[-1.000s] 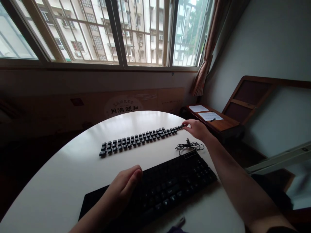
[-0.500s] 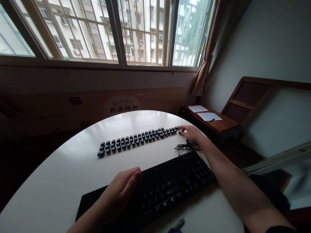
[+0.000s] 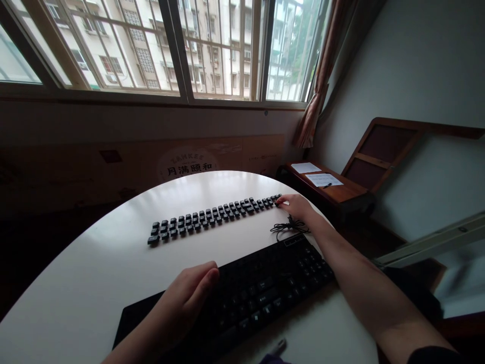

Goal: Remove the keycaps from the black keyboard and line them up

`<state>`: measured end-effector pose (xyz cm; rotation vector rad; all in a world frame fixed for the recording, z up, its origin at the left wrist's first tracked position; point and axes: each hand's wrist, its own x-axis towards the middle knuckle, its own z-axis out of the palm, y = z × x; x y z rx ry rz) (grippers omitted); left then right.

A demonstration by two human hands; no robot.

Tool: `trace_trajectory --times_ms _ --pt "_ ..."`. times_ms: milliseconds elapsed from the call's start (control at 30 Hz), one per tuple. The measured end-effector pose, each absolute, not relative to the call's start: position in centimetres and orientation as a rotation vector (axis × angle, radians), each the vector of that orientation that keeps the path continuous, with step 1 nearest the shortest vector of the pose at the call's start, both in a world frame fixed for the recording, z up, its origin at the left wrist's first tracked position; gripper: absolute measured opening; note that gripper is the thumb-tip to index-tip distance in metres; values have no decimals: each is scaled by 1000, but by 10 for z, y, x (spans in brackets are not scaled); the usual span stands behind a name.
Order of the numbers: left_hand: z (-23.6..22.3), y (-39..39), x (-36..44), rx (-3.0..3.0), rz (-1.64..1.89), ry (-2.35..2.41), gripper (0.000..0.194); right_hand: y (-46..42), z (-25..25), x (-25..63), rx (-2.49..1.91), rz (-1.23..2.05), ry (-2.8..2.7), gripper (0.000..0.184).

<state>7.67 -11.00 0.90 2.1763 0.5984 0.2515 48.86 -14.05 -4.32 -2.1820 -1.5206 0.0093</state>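
Note:
Black keycaps [image 3: 200,216] stand in long rows across the white table. At the right end of the rows is my right hand [image 3: 295,206], its thumb and fingertips pinched on a small dark keycap [image 3: 278,203] at the tabletop. A black keyboard [image 3: 261,288] lies slantwise nearer to me, with keys showing on its middle and right side. My left hand [image 3: 193,288] rests over the keyboard's left half, fingers curled and thumb pressed against them. What that hand holds, if anything, is hidden.
A bundled black cable [image 3: 290,227] lies between the keyboard and my right forearm. Near the front edge is a small tool with a grey tip [image 3: 279,347], partly cut off. Beyond the round white table [image 3: 83,268], papers [image 3: 324,180] and a pen lie on a wooden seat.
My right hand has drawn slightly left and nearer along the row ends; half a second ago its fingers were more parted beside a keycap. My left hand keeps its place on the keyboard.

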Motion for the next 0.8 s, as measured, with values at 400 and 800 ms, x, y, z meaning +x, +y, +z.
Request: trace_trajectory --times_ms 400,800 --pt "6 -109 75 2151 237 597 54 -137 -50 488 -2145 -49 -1499 21" --pt "6 -109 75 2157 214 593 54 -140 -50 489 -1922 -123 -1506 31"
